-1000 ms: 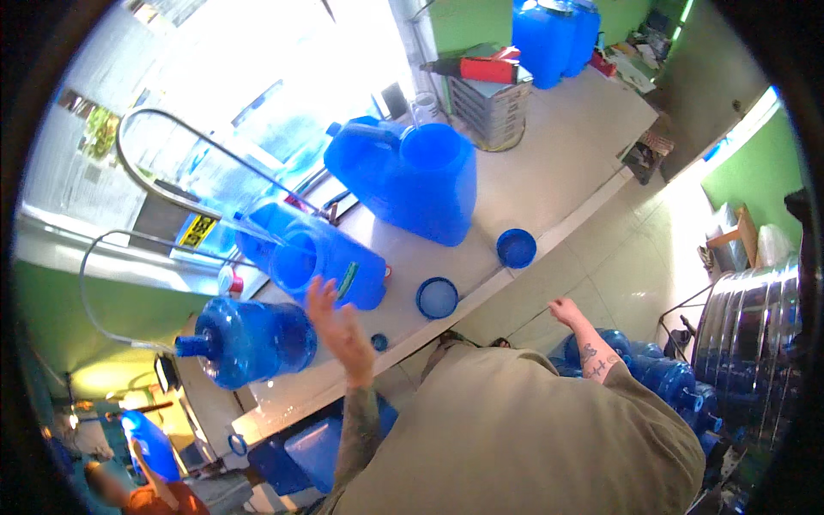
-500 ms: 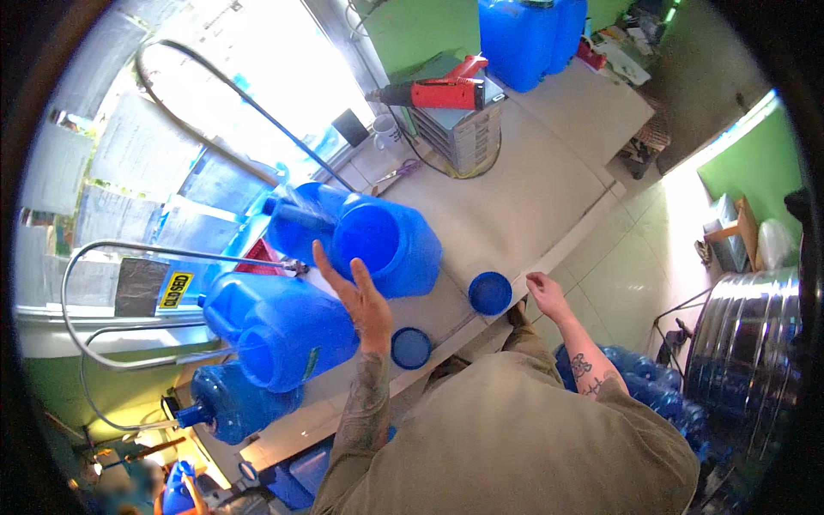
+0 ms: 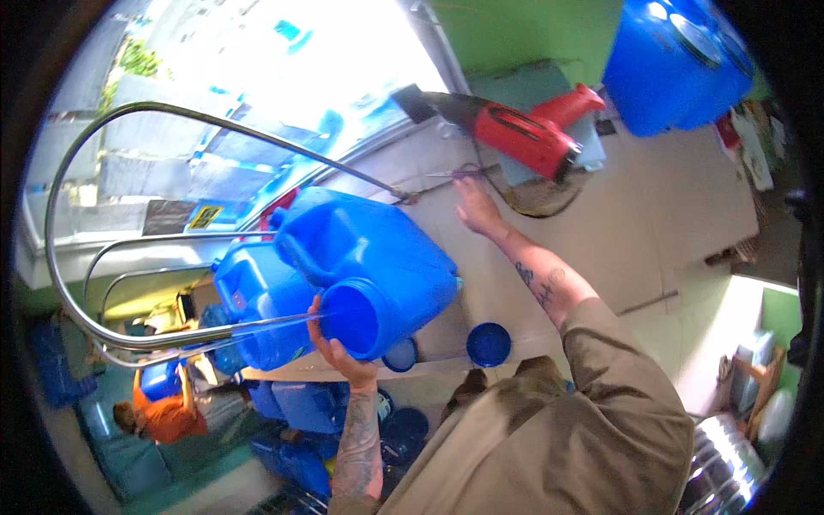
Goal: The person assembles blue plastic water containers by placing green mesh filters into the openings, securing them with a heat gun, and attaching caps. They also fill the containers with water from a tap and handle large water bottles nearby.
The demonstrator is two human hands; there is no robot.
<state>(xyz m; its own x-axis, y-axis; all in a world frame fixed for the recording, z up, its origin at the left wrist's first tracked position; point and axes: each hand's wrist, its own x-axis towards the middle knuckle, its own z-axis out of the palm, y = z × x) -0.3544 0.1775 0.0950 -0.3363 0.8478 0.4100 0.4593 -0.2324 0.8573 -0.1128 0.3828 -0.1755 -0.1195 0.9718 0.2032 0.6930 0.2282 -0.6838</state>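
Touching blue jug (image 3: 390, 249), hands (image 3: 478, 208) apart, scissors (image 3: 468, 170) nearby

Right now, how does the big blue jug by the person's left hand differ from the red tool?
Colour: the blue jug is blue all over, while the red tool has a dark nozzle.
Place: the jug is on the counter; the tool lies on a pale blue-topped box.
Hands: the left hand is at the jug's open mouth, but no hand is on the tool.
Both have a handle.
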